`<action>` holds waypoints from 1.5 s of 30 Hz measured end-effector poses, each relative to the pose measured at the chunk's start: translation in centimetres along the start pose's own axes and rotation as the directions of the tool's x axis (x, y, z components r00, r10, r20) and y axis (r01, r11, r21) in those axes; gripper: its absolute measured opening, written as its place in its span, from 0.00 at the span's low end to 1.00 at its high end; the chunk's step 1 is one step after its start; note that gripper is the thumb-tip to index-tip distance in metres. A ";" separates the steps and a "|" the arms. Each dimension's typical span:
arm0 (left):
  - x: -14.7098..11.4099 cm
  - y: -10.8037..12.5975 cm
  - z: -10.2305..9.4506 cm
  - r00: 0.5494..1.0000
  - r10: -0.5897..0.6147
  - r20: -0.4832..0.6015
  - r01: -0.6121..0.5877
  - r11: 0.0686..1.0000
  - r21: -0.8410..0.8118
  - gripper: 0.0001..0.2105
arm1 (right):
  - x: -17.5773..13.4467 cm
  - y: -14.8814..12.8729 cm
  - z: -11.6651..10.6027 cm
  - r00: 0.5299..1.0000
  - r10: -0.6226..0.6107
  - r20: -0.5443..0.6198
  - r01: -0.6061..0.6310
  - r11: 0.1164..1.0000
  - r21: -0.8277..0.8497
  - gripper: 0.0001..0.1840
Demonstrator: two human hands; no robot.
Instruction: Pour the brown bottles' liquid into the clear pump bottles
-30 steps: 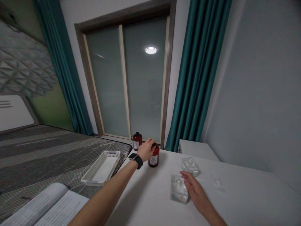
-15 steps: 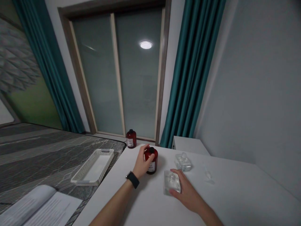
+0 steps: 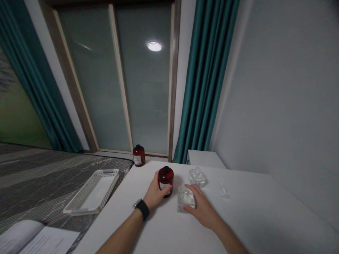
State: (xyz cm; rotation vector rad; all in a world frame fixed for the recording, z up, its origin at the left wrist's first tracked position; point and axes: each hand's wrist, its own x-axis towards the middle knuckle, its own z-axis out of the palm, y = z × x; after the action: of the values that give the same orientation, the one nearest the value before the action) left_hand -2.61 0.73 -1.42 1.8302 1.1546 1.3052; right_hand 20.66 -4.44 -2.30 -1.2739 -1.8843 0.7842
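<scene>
1. One view only, the head camera, so everything's coming from there. Both hands are working on the white counter (image 3: pixel 164 229). The left hand (image 3: pixel 155 192) is wrapping around the lower body of a dark red bottle (image 3: pixel 165 179) with a black cap, which is standing upright on the counter near the far edge.
2. The right hand (image 3: pixel 202 208) is lying over a clear glass bottle (image 3: pixel 186 197), fingers curled on its top and side. It looks like a light grip, though I can't tell how firm.
3. What I'd be worrying about: the two bottles are sitting just beside each other, so any sideways nudge could be knocking glass into glass. The clear one looks slick, and a loose hold could be letting it slide or tip.
4. Other stuff hanging around: a second clear bottle (image 3: pixel 197 177) is sitting just behind, right in the way of a reach forward. A small clear piece (image 3: pixel 224 190) is lying to the right. Another red bottle (image 3: pixel 138 155) is standing by the window, well apart. A white basket (image 3: pixel 79 208) is resting on the bed (image 3: pixel 39 176), with an open book (image 3: pixel 39 241) nearer the camera.
</scene>
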 end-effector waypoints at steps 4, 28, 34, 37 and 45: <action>-0.2 0.2 0.2 1.000 -0.001 -0.007 0.001 1.000 -0.005 0.29 | 0.4 0.7 0.2 0.997 -0.014 -0.081 0.015 1.000 0.018 0.35; 0.1 0.2 -0.3 0.998 0.043 0.046 -0.045 0.998 0.054 0.30 | 3.6 3.1 1.6 0.958 -0.017 -0.287 0.012 1.000 -0.021 0.33; 0.1 0.4 -0.3 0.998 0.029 0.053 -0.032 0.998 0.056 0.30 | 3.9 4.1 0.7 0.961 -0.037 -0.276 0.031 0.999 -0.025 0.33; 0.1 0.4 -0.3 0.998 0.034 0.061 -0.038 0.997 0.061 0.30 | 4.0 4.7 0.1 0.960 -0.038 -0.278 0.032 0.999 -0.028 0.33; 0.1 0.6 -0.3 0.997 0.033 0.075 -0.038 0.997 0.070 0.30 | 4.0 5.3 -0.2 0.955 -0.046 -0.293 0.044 0.999 -0.016 0.34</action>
State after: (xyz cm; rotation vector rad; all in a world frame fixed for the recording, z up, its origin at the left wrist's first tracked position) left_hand -2.76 0.56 -0.81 1.9419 1.1472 1.2193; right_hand 22.48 1.13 -5.54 -1.2717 -1.6718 0.5289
